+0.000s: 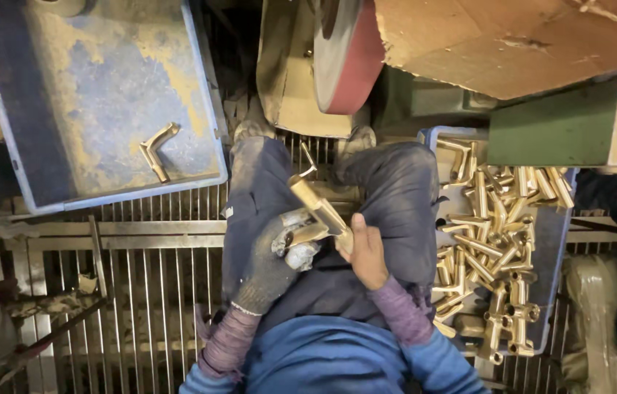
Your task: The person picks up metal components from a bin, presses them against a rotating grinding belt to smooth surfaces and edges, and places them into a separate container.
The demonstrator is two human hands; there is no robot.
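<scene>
Brass fitting point(319, 211) — one, clamped by both hands' fingers | left tray point(97, 95): one fitting point(156, 149) | right tray point(553, 241): dozens

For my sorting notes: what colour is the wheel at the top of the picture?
The wheel has a red rim and a grey face, seen in the head view.

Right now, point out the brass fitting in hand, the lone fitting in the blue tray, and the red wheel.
brass fitting point(321, 211), head view, mid-tube.
lone fitting point(155, 150), head view, at its bend.
red wheel point(358, 62), head view, red rim.
</scene>
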